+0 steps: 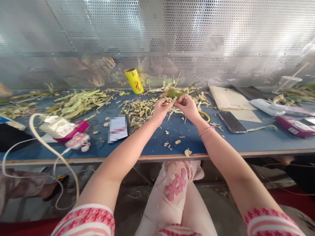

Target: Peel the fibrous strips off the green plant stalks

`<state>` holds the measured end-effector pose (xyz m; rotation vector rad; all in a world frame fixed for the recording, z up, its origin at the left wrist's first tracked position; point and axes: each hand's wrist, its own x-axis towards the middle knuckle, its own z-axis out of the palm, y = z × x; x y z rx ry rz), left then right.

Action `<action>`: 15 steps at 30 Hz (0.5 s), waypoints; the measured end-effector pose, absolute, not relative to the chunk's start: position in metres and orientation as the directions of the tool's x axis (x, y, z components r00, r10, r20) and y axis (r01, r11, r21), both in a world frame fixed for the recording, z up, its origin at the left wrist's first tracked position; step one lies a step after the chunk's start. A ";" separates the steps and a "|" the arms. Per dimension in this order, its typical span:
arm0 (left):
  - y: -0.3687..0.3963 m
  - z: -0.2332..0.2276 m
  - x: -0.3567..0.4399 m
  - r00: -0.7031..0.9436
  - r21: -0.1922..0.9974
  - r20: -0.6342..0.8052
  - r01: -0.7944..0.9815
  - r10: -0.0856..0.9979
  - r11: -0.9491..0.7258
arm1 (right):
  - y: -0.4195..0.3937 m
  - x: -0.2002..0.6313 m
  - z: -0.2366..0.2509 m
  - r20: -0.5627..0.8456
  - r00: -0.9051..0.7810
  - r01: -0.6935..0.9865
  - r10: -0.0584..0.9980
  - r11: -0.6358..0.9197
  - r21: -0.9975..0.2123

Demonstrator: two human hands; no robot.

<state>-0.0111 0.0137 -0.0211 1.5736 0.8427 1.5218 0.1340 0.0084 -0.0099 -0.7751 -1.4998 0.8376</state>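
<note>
Head view: both hands meet over the far middle of the bench (221, 144). Left hand (161, 109) and right hand (187, 106) each pinch one end of a small green stalk piece (172, 99), held just above the bench in front of the trimmed pile (139, 111). Both grips closed on it, fingertips only, the two hands nearly touching.

Handling, as I judge it: stalk is light, thin, fibrous. Looks soft and bendy, not brittle, and its skin likely peels in strips, going by the long husks (78, 101) heaped to the left. Probably a bit damp, so slippery in a loose pinch. Best hold: thumb and forefinger close to the end being worked, other hand close by so the piece doesn't flex or tear mid-length. Low force is enough; squeezing hard would crush it.

Around it: more green waste (177, 90) just behind the hands, small scraps (177, 142) scattered on the near bench. Yellow roll (134, 81) stands tilted at the back. Phone (231, 122) lies flat right of the right hand, apart from it. A yellow loop (205, 115) peeks out beside the right wrist; can't tell what it is. Perforated metal screen (221, 19) backs the bench, with other people blurred behind it.
</note>
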 end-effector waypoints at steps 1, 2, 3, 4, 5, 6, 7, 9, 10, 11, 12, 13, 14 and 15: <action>0.014 -0.022 -0.011 0.064 0.874 0.485 -0.066 0.872 -0.482 | 0.008 0.134 -0.010 0.519 -0.085 0.001 0.850 0.521 -0.853; 0.015 -0.022 -0.012 0.064 0.873 0.486 -0.083 0.872 -0.480 | 0.008 0.134 -0.009 0.521 -0.082 -0.001 0.850 0.522 -0.853; 0.015 -0.023 -0.012 0.067 0.874 0.483 -0.096 0.873 -0.476 | 0.007 0.134 -0.009 0.521 -0.081 0.000 0.850 0.523 -0.852; 0.016 -0.023 -0.012 0.077 0.877 0.478 -0.096 0.875 -0.471 | 0.007 0.134 -0.008 0.520 -0.081 0.004 0.850 0.522 -0.853; 0.016 -0.024 -0.013 0.082 0.879 0.474 -0.094 0.877 -0.467 | 0.007 0.135 -0.008 0.519 -0.083 0.008 0.850 0.522 -0.853; 0.017 -0.024 -0.013 0.085 0.881 0.472 -0.092 0.878 -0.465 | 0.007 0.135 -0.008 0.520 -0.084 0.013 0.850 0.522 -0.853; 0.017 -0.025 -0.013 0.087 0.882 0.470 -0.091 0.878 -0.463 | 0.006 0.135 -0.008 0.521 -0.085 0.019 0.849 0.525 -0.851; 0.018 -0.025 -0.013 0.085 0.884 0.466 -0.096 0.881 -0.458 | 0.006 0.135 -0.009 0.529 -0.089 0.038 0.844 0.534 -0.845; 0.018 -0.025 -0.013 0.081 0.886 0.461 -0.102 0.883 -0.453 | 0.006 0.135 -0.009 0.535 -0.090 0.051 0.840 0.541 -0.840; 0.017 -0.024 -0.012 0.076 0.888 0.455 -0.110 0.887 -0.446 | 0.006 0.135 -0.010 0.542 -0.092 0.068 0.835 0.548 -0.833; 0.017 -0.024 -0.012 0.069 0.892 0.444 -0.121 0.893 -0.435 | 0.006 0.135 -0.010 0.551 -0.093 0.089 0.830 0.558 -0.825; 0.016 -0.023 -0.011 0.063 0.898 0.429 -0.136 0.901 -0.418 | 0.006 0.135 -0.011 0.561 -0.092 0.113 0.823 0.568 -0.815; 0.014 -0.021 -0.010 0.061 0.906 0.409 -0.152 0.911 -0.396 | 0.006 0.135 -0.011 0.572 -0.091 0.137 0.815 0.579 -0.804; 0.013 -0.020 -0.009 0.066 0.913 0.386 -0.170 0.920 -0.371 | 0.005 0.136 -0.011 0.583 -0.091 0.159 0.807 0.590 -0.792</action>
